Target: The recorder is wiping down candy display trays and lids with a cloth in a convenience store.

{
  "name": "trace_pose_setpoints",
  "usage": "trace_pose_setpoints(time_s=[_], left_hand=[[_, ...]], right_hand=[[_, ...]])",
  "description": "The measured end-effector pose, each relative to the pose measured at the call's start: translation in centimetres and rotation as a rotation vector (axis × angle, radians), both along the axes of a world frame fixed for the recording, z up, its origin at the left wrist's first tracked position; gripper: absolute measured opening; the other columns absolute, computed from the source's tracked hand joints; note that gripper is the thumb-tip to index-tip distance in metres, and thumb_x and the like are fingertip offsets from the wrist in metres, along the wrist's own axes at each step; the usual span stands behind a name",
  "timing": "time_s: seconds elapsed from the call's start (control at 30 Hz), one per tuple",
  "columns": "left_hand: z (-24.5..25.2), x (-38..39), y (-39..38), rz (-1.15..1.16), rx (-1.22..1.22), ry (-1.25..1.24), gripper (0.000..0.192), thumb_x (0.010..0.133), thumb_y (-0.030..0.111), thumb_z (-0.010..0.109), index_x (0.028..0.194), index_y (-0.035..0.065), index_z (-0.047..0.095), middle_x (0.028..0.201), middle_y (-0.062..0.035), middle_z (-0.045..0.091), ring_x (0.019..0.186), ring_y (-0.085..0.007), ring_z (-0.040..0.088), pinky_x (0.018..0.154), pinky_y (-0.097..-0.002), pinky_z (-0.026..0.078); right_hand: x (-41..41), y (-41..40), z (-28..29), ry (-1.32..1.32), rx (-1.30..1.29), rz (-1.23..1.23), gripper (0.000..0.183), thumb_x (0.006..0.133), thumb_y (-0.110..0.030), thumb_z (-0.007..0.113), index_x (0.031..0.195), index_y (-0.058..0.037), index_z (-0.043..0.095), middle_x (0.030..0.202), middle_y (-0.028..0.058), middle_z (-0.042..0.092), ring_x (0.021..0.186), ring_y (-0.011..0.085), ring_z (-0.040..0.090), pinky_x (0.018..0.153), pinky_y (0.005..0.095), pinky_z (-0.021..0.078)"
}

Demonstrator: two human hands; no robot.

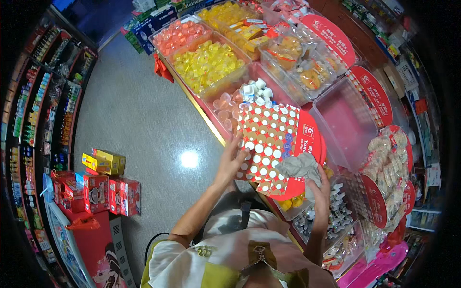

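Observation:
My left hand holds the left edge of a red cardboard display sign with a pattern of white and brown dots and a rounded red end that bears writing. A crumpled grey cloth is in my right hand, pressed against the sign's right side. Beneath the sign's far edge is a clear plastic bin of pink jelly cups and small white cups. The sign hides part of that bin and of another with yellow-wrapped items.
Bins of yellow jelly cups, orange-pink jelly cups and bagged pastries line the display table. A translucent bin stands to the right. Red boxes sit on a chest freezer at left, before stocked shelves.

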State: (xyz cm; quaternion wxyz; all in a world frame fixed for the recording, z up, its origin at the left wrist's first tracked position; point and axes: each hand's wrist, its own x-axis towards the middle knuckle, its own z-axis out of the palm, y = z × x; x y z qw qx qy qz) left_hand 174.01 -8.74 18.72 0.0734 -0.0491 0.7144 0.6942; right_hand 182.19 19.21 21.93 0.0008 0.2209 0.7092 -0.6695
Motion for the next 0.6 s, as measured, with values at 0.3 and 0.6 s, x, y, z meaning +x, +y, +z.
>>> trace_pose_setpoints(time_s=[0.3, 0.6], left_hand=[[1.9, 2.4, -0.1, 0.113, 0.215, 0.004, 0.053, 0.082, 0.009, 0.059, 0.132, 0.013, 0.044, 0.144, -0.0112, 0.029, 0.129, -0.0232, 0.033, 0.105, -0.0356, 0.03], [4.4, 3.2, -2.5, 0.262, 0.46, -0.022, 0.056, 0.09, 0.026, 0.05, 0.138, 0.0038, 0.031, 0.137, -0.009, 0.04, 0.125, -0.0204, 0.037, 0.103, -0.0401, 0.028]], right_hand=[[0.5, 2.2, 2.0, -0.002, -0.249, -0.036, 0.076, 0.07, 0.004, 0.064, 0.139, -0.0024, 0.03, 0.124, 0.0132, 0.049, 0.108, 0.02, 0.051, 0.093, 0.0295, 0.0392], [-4.5, 1.3, 3.1, 0.19, -0.189, 0.11, 0.045, 0.07, 0.001, 0.066, 0.112, -0.0045, 0.053, 0.115, 0.0096, 0.055, 0.103, 0.0176, 0.053, 0.089, 0.028, 0.0412]])
